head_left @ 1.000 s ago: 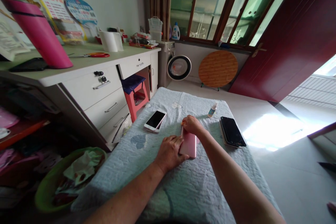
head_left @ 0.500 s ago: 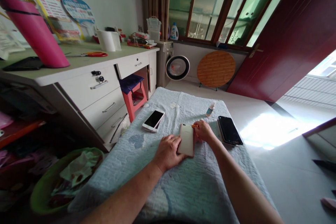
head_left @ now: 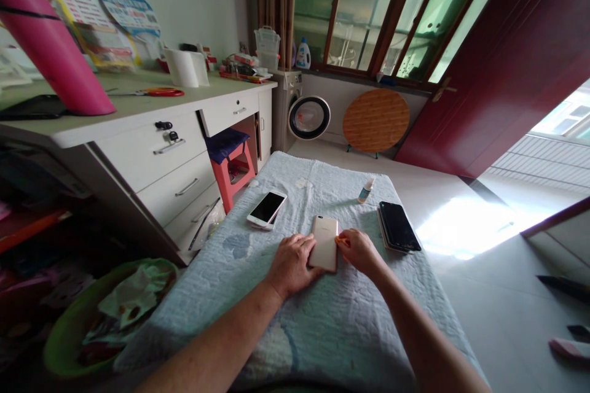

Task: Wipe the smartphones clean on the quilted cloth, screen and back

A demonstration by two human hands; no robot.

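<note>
The pale gold phone [head_left: 326,244] lies back up on the quilted blue cover [head_left: 369,331], between the two hands. The left hand [head_left: 291,264] grips it along the left side and lower edge, while the right hand [head_left: 358,249] pinches a small orange piece [head_left: 339,239] against the right edge. To work that edge well, I would keep the left grip firm but light — enough to stop the phone sliding on soft fabric — and hold the orange piece close to its tip, pressing evenly in short strokes. As for writing, the phone's back bears a faint mark too small to read, and the label on the spray bottle [head_left: 365,191] is no clearer. The wall poster [head_left: 78,6] carries Chinese characters, and the blue oval board [head_left: 130,10] has print too — both too blurred to quote safely.
</note>
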